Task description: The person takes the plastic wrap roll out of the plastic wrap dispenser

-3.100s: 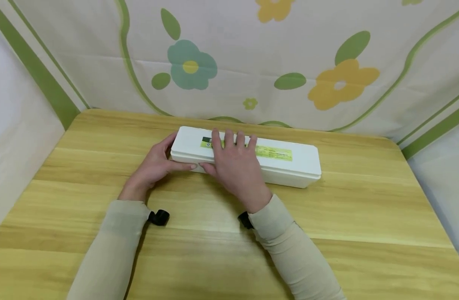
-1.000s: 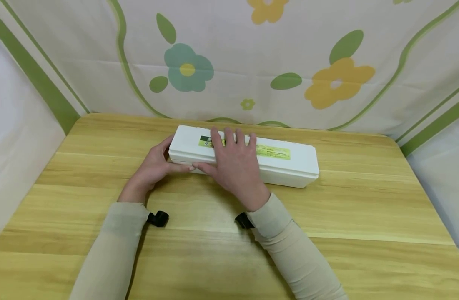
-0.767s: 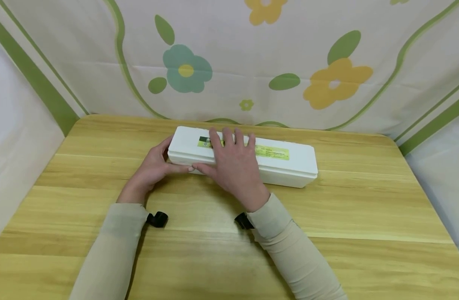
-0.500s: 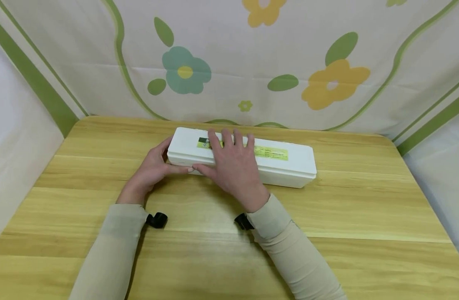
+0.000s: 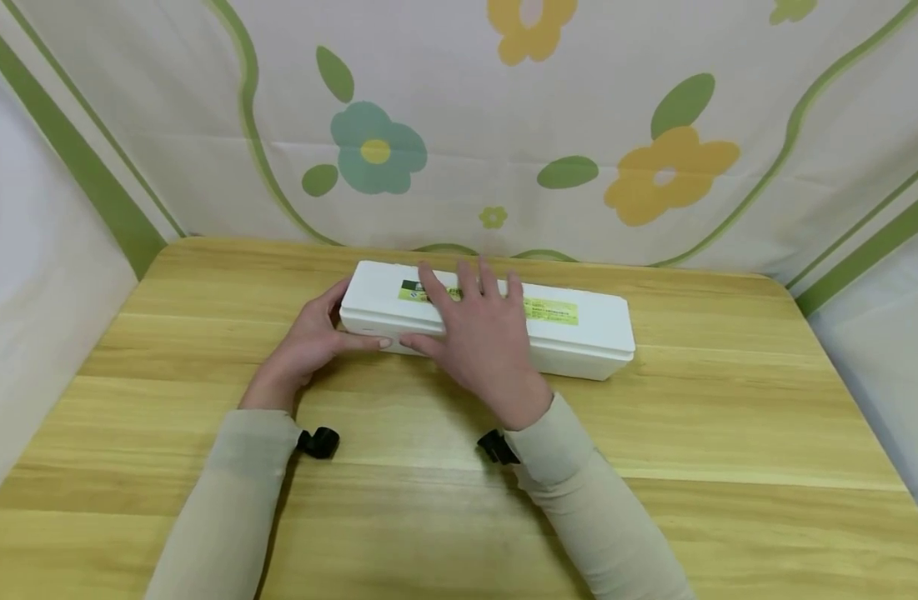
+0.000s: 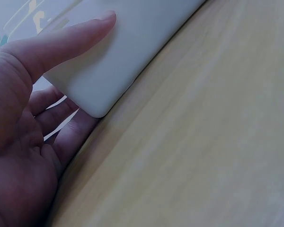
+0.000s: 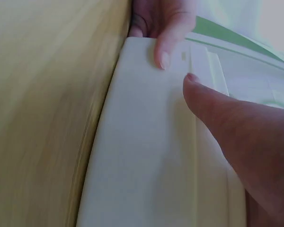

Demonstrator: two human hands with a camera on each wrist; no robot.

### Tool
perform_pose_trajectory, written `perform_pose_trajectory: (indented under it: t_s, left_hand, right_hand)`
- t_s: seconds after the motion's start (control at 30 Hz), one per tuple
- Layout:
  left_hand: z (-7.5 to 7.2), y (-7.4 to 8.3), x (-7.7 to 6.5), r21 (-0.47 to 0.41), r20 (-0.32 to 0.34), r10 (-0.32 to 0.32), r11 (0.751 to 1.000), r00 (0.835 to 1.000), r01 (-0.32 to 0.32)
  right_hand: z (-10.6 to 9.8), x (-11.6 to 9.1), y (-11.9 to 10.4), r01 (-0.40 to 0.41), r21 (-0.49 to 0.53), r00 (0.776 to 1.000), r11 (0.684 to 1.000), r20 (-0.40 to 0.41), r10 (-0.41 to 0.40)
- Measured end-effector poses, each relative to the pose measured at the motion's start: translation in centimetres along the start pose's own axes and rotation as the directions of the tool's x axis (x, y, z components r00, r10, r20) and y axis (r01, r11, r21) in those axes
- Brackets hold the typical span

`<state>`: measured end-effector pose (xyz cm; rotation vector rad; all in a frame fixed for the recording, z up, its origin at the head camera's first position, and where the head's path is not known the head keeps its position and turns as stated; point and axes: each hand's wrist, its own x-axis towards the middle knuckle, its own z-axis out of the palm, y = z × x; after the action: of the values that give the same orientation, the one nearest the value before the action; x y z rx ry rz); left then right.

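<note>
Your long white box [image 5: 571, 333] lies flat across the centre of the frame, on the far half of the wooden table [image 5: 729, 433], its lid on and sitting slightly proud of the body. It's plain and matte with rounded corners. A yellow-green label [image 5: 552, 311] runs along the lid with a dark patch at its left end; the print is too small to read. Your left hand [image 5: 308, 342] cups the box's left end, thumb laid along the front wall, fingers curled round the end. Your right hand [image 5: 481, 333] lies flat on the lid, fingers straight and slightly spread over the label.
</note>
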<state>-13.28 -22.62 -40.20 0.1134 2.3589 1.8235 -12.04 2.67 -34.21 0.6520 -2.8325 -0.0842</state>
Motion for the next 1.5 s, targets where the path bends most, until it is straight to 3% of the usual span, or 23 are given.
perform_pose_trajectory:
  t_s: [0.07,0.3,0.73,1.1,1.5]
  left_hand:
    - [0.1,0.0,0.0,-0.003,-0.001,-0.005,1.0,1.0,0.005]
    - [0.1,0.2,-0.2,-0.007,-0.007,-0.016,1.0,1.0,0.016]
    - [0.3,0.3,0.0,0.001,0.0,-0.032,0.999,0.999,0.032]
    - [0.2,0.3,-0.1,0.008,0.0,-0.037,0.999,0.999,0.037]
    - [0.2,0.3,0.0,0.006,0.008,-0.053,0.999,0.999,0.053]
  right_hand:
    - [0.1,-0.3,0.5,0.0,0.024,1.0,1.0,0.004,0.0]
    - [0.7,-1.6,3.0,0.076,0.057,0.99,0.996,-0.123,-0.068]
    - [0.7,-4.4,8.6,0.039,0.123,0.993,0.992,-0.118,-0.024]
    - [1.2,-7.3,12.4,0.061,0.09,0.971,0.994,-0.235,-0.039]
    - [1.1,-7.9,13.5,0.04,0.163,0.994,0.986,-0.109,-0.023]
